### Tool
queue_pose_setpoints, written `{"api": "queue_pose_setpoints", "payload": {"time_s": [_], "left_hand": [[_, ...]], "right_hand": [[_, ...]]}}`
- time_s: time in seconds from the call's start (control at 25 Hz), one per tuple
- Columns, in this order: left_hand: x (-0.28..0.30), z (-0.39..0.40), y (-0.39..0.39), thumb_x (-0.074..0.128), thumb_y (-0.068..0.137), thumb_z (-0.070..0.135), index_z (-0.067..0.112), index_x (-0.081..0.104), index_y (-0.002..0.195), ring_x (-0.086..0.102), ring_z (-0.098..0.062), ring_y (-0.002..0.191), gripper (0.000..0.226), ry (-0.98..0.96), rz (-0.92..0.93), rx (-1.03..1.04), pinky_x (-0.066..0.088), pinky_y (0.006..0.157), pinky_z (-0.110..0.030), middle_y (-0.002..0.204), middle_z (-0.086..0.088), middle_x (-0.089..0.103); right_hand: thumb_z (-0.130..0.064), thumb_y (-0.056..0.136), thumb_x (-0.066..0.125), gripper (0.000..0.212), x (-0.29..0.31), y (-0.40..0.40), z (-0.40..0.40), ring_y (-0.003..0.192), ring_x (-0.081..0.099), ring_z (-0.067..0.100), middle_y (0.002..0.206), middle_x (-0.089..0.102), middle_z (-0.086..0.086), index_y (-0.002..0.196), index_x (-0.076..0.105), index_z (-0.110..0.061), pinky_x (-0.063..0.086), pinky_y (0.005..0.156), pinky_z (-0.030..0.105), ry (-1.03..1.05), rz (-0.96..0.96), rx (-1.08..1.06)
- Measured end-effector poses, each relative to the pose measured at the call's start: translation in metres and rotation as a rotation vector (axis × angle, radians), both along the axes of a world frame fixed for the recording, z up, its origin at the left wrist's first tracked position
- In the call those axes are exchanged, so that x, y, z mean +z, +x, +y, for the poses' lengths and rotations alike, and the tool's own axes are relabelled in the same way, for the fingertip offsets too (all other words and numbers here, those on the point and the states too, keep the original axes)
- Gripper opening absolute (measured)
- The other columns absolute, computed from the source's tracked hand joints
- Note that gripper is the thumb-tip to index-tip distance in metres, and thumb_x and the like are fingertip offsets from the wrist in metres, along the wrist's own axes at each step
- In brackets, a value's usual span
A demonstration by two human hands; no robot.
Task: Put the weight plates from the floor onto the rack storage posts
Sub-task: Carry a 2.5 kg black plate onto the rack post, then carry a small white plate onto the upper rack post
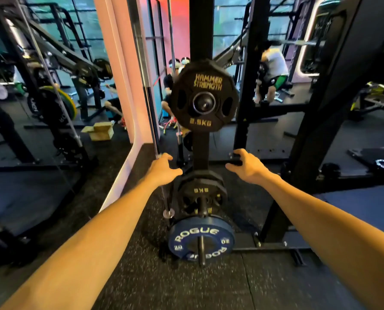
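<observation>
Fingers of both hands are loosely curled and hold nothing: the left hand (pixel 163 167) and right hand (pixel 248 165) hover on either side of the rack upright (pixel 200 148), just above the edge of the black 5 kg plate (pixel 201 191) on the middle storage post. Above it a 2.5 kg plate (pixel 204 96) sits on the top post, and below a blue Rogue plate (pixel 201 239) hangs on the lowest, with open rubber floor (pixel 186 287) in front
</observation>
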State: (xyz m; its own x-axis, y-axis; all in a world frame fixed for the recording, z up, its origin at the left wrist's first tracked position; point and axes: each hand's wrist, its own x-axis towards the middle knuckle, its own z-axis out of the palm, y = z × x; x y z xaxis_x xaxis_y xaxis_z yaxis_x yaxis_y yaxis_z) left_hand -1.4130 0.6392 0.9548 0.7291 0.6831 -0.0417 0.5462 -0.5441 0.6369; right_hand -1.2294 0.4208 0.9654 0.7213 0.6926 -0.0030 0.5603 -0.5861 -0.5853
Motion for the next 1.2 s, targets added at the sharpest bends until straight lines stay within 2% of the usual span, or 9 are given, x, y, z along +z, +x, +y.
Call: {"api": "queue_pose_setpoints", "payload": {"time_s": [0.12, 0.28, 0.44, 0.56, 0.72, 0.88, 1.0, 1.04, 1.2], "left_hand": [[-0.081, -0.04, -0.047, 0.069, 0.081, 0.047, 0.02, 0.048, 0.13, 0.059, -0.013, 0.091, 0.06, -0.138, 0.161, -0.034, 0.045, 0.077, -0.03, 0.126, -0.007, 0.056], [-0.19, -0.103, -0.12, 0.069, 0.08, 0.05, 0.02, 0.056, 0.123, 0.057, -0.02, 0.102, 0.054, -0.28, 0.388, -0.063, 0.044, 0.079, -0.029, 0.126, -0.004, 0.057], [-0.273, -0.17, -0.203, 0.068, 0.08, 0.05, 0.02, 0.057, 0.122, 0.056, -0.007, 0.078, 0.053, -0.424, 0.591, -0.112, 0.044, 0.065, -0.024, 0.097, 0.007, 0.06], [-0.317, -0.212, -0.26, 0.066, 0.081, 0.051, 0.019, 0.056, 0.123, 0.057, -0.015, 0.093, 0.054, -0.49, 0.746, -0.191, 0.044, 0.078, -0.028, 0.117, -0.002, 0.059], [-0.337, -0.242, -0.299, 0.065, 0.08, 0.052, 0.019, 0.057, 0.123, 0.059, -0.019, 0.103, 0.054, -0.441, 0.845, -0.258, 0.044, 0.08, -0.028, 0.119, -0.003, 0.062], [-0.338, -0.246, -0.284, 0.063, 0.08, 0.055, 0.019, 0.057, 0.119, 0.055, -0.021, 0.105, 0.054, -0.413, 0.947, -0.378, 0.042, 0.081, -0.03, 0.116, -0.002, 0.059], [-0.336, -0.268, -0.25, 0.06, 0.082, 0.055, 0.024, 0.054, 0.084, 0.052, -0.022, 0.09, 0.032, -0.357, 0.985, -0.518, 0.037, 0.075, -0.03, 0.089, -0.001, 0.054], [-0.336, -0.281, -0.236, 0.06, 0.082, 0.054, 0.024, 0.052, 0.081, 0.052, -0.021, 0.088, 0.032, -0.344, 0.992, -0.57, 0.037, 0.075, -0.031, 0.085, 0.0, 0.054], [-0.336, -0.351, -0.177, 0.06, 0.082, 0.055, 0.017, 0.054, 0.117, 0.055, -0.022, 0.107, 0.052, -0.289, 1.033, -0.766, 0.043, 0.088, -0.033, 0.113, -0.004, 0.062]], "right_hand": [[-0.056, 0.083, 0.059, 0.063, -0.09, -0.044, -0.033, 0.112, 0.056, 0.031, 0.129, 0.052, 0.014, 0.134, 0.045, -0.021, 0.045, 0.092, 0.036, -0.163, 0.128, 0.044], [-0.049, 0.085, 0.062, 0.054, -0.197, -0.119, -0.088, 0.114, 0.057, 0.026, 0.126, 0.06, 0.01, 0.126, 0.054, -0.016, 0.044, 0.088, 0.029, -0.361, 0.279, 0.085], [-0.044, 0.088, 0.06, 0.048, -0.27, -0.198, -0.151, 0.114, 0.057, 0.026, 0.127, 0.06, 0.01, 0.126, 0.057, -0.015, 0.039, 0.08, 0.023, -0.505, 0.459, 0.148], [-0.042, 0.091, 0.056, 0.043, -0.308, -0.255, -0.197, 0.115, 0.056, 0.025, 0.127, 0.06, 0.009, 0.125, 0.059, -0.016, 0.039, 0.082, 0.022, -0.597, 0.569, 0.169], [-0.042, 0.09, 0.056, 0.044, -0.335, -0.302, -0.237, 0.118, 0.054, 0.024, 0.131, 0.057, 0.007, 0.126, 0.058, -0.016, 0.041, 0.092, 0.028, -0.669, 0.692, 0.098], [-0.044, 0.088, 0.058, 0.05, -0.344, -0.323, -0.264, 0.113, 0.057, 0.025, 0.125, 0.061, 0.009, 0.127, 0.055, -0.012, 0.042, 0.086, 0.026, -0.595, 0.774, -0.116], [-0.045, 0.088, 0.06, 0.053, -0.349, -0.334, -0.295, 0.117, 0.056, 0.026, 0.129, 0.059, 0.009, 0.129, 0.054, -0.012, 0.042, 0.094, 0.029, -0.55, 0.82, -0.258], [-0.045, 0.088, 0.06, 0.053, -0.35, -0.336, -0.311, 0.119, 0.054, 0.025, 0.131, 0.058, 0.009, 0.13, 0.053, -0.012, 0.042, 0.095, 0.029, -0.535, 0.841, -0.31], [-0.044, 0.09, 0.058, 0.052, -0.355, -0.335, -0.396, 0.12, 0.054, 0.026, 0.133, 0.056, 0.01, 0.131, 0.051, -0.013, 0.041, 0.094, 0.028, -0.457, 0.901, -0.54]]}}
